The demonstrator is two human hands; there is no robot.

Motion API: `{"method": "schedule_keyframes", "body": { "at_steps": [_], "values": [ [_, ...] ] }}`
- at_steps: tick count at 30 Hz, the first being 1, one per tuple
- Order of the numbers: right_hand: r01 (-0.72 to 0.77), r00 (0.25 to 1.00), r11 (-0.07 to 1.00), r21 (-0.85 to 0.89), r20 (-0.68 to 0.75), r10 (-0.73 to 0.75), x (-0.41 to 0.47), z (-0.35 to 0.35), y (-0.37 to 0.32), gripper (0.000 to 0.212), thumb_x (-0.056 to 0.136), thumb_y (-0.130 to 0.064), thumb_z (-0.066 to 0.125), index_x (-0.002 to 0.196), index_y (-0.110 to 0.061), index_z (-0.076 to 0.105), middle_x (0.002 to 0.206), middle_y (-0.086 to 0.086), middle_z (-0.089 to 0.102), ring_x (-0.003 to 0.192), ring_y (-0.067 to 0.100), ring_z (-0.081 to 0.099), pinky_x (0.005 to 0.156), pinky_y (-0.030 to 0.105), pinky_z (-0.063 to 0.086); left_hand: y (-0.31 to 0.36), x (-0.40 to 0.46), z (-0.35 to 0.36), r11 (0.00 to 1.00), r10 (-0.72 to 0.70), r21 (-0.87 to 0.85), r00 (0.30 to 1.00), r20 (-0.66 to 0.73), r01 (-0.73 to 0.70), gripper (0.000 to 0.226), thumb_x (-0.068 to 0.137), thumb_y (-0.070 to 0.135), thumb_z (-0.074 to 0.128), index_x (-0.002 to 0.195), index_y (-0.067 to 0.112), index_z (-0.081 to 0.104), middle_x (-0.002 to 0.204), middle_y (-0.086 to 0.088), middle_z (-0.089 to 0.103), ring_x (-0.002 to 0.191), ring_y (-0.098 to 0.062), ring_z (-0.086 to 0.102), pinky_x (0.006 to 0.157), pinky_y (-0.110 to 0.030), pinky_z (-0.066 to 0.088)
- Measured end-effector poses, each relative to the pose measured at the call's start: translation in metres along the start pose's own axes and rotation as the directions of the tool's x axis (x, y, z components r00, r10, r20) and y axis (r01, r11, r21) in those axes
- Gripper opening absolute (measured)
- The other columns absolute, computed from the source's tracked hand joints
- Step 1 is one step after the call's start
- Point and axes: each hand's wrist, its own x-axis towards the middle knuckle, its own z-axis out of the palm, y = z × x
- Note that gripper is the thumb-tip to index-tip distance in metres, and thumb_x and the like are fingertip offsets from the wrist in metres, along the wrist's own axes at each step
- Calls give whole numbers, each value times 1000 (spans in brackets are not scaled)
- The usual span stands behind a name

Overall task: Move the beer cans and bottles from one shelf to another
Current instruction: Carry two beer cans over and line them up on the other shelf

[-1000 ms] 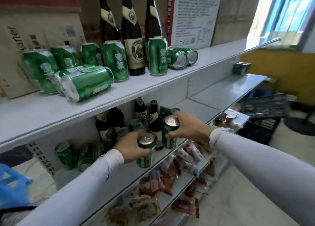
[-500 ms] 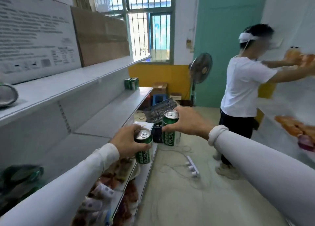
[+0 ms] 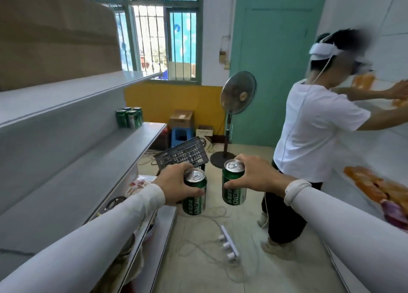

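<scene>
Left hand (image 3: 174, 185) grips left can (image 3: 194, 193) near rim; right hand (image 3: 251, 177) grips right can (image 3: 234, 185) likewise. Both upright, mid-air over aisle. Carry level to middle shelf (image 3: 132, 142), set beside cans (image 3: 129, 117) at far end, apart, no knocking.

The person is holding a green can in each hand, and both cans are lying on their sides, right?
Not quite. The head view shows the left hand gripping one green metal beer can and the right hand gripping another green metal beer can, but both cans are upright, silver tops with pull tabs facing up, not lying on their sides.
</scene>
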Motion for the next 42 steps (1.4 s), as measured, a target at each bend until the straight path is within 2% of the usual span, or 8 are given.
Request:
{"method": "schedule_keyframes", "body": {
  "at_steps": [5, 9, 14, 20, 23, 29, 35, 42],
  "values": [
    [-20, 1000, 999, -30, -16, 20, 116, -7, 28, 66, 62, -61, 81, 109, -21, 58, 101, -4, 68, 87, 15, 61, 69, 27, 48, -41, 127, 0, 999, 35, 9, 999, 4, -35, 61, 56, 57, 79, 107, 30, 61, 97, 12, 68, 85, -5, 62, 74, -20, 48],
    [-49, 997, 998, -29, -56, 47, 197, -21, 53, 67, 63, -61, 81, 110, -19, 58, 102, -3, 68, 89, 17, 61, 74, 30, 52, -53, 226, -7, 998, 53, 23, 999, 4, -53, 68, 57, 55, 80, 115, 25, 59, 103, 8, 66, 92, -12, 62, 84, -29, 53],
    [-87, 995, 996, 30, -50, 88, 291, -16, 101, 66, 65, -55, 82, 114, -20, 56, 104, -4, 65, 92, 15, 60, 67, 21, 44, -71, 321, 0, 998, 55, 10, 998, 13, -56, 56, 60, 48, 80, 107, 25, 60, 94, 11, 64, 88, -10, 63, 77, -24, 51],
    [-15, 1000, 998, 53, 18, 14, 421, 3, 159, 63, 64, -57, 82, 109, -22, 55, 99, -6, 61, 91, 14, 59, 64, 21, 44, -113, 421, 16, 998, -49, 47, 998, -31, 50, 58, 60, 49, 79, 109, 27, 59, 91, 14, 61, 83, -9, 58, 73, -18, 41],
    [43, 992, 994, 97, 110, -53, 490, 7, 171, 66, 64, -54, 84, 113, -21, 56, 103, -4, 64, 92, 14, 60, 70, 24, 52, -136, 456, 12, 988, -145, 44, 988, -57, 148, 55, 58, 49, 80, 105, 27, 60, 89, 14, 62, 82, -9, 60, 71, -19, 43],
    [214, 955, 964, 155, 173, -240, 613, 38, 146, 76, 64, -60, 82, 121, -21, 51, 105, -4, 63, 94, 15, 60, 77, 29, 51, -188, 494, -22, 949, -304, 36, 938, -170, 314, 54, 60, 48, 81, 104, 24, 62, 92, 9, 67, 88, -12, 64, 78, -26, 51],
    [350, 882, 910, 222, 250, -400, 713, 91, 88, 82, 60, -63, 82, 125, -22, 52, 105, -6, 65, 96, 14, 62, 86, 37, 55, -264, 514, -58, 891, -435, -7, 851, -293, 454, 73, 44, 66, 68, 104, 25, 60, 95, 5, 69, 86, -15, 65, 80, -35, 55],
    [467, 809, 844, 263, 258, -528, 799, 125, 20, 72, 59, -57, 84, 115, -22, 57, 105, -7, 68, 92, 14, 64, 84, 36, 56, -326, 535, -97, 830, -531, -71, 745, -403, 553, 56, 58, 42, 83, 104, 23, 60, 97, 6, 68, 86, -14, 64, 78, -27, 53]
  ]
}}
